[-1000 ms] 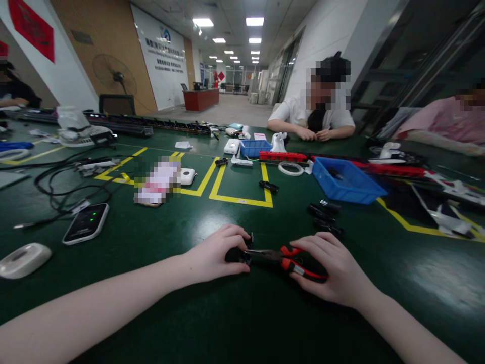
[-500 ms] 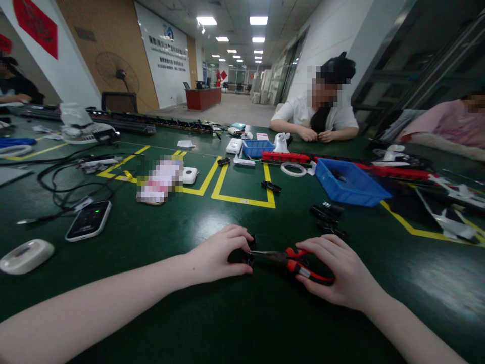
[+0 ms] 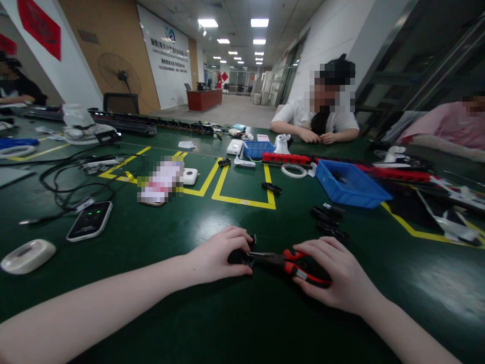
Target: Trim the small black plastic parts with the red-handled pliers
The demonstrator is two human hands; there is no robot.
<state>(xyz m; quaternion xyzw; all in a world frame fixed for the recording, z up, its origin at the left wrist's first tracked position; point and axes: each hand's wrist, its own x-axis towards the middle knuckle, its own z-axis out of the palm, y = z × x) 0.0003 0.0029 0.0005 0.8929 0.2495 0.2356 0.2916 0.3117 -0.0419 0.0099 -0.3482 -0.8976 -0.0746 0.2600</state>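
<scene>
The small black part (image 3: 249, 261) sits between the thumb and fingers of the left hand (image 3: 222, 253), partly hidden by them. The long-nosed pliers (image 3: 280, 259) (red-and-black handles, parted) extend leftward from the right hand (image 3: 337, 273), tips meeting the part.

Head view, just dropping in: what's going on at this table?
A person's left hand holds a small black part just above or on the green table. The right hand holds red-handled needle-nose pliers, their tips at the part; whether they grip it is too small to tell. More black pieces lie beyond the right hand, in front of a blue bin. Across the table sits someone in white sleeves.
</scene>
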